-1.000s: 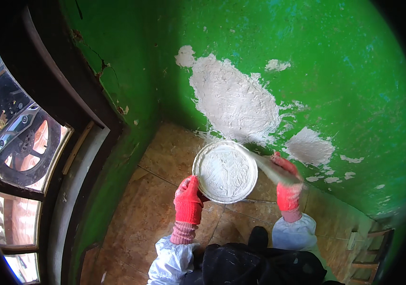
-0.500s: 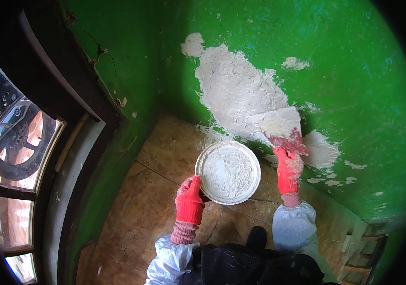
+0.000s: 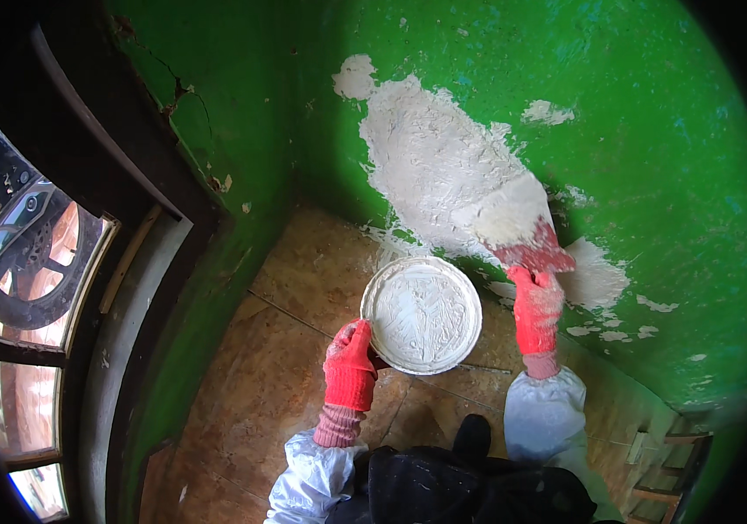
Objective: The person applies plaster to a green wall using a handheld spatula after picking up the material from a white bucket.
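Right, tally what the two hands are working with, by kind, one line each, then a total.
Red gloves: 2, on the left hand and right hand
Round white pan of plaster: 1, in the left hand
Red-handled putty knife: 1, in the right hand, blade on the green wall
Total: 4

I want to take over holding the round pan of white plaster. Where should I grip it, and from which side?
Grip the pan at its lower-left rim, from below, where the left hand holds it. It lies flat, face up; the right hand works the trowel beside it.
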Motion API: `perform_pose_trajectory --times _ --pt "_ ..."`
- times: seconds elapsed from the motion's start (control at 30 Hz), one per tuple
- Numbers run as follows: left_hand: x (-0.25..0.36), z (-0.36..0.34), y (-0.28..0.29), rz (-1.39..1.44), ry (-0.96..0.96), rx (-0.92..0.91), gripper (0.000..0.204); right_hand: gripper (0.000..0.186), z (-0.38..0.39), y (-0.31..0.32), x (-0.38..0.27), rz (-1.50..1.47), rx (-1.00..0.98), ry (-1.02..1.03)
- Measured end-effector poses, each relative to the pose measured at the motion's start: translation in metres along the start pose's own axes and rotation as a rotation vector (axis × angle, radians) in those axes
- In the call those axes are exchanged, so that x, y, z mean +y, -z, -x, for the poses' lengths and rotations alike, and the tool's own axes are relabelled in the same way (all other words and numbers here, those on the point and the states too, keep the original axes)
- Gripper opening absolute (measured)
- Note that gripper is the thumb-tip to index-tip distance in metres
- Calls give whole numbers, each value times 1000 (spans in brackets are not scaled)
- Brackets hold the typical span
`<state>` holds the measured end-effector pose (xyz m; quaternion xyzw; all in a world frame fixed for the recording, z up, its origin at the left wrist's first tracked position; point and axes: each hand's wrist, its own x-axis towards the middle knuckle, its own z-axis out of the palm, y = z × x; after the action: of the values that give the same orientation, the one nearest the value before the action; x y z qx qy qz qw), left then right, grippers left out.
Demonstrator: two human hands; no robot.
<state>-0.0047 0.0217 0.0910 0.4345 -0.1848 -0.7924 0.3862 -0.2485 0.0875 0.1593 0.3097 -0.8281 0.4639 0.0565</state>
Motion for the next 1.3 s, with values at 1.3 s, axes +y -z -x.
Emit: perform_pose_trajectory --times 1.3 --pt "5 4 9 -15 36 17 30 14 -15 24 -51 80 -139 -21"
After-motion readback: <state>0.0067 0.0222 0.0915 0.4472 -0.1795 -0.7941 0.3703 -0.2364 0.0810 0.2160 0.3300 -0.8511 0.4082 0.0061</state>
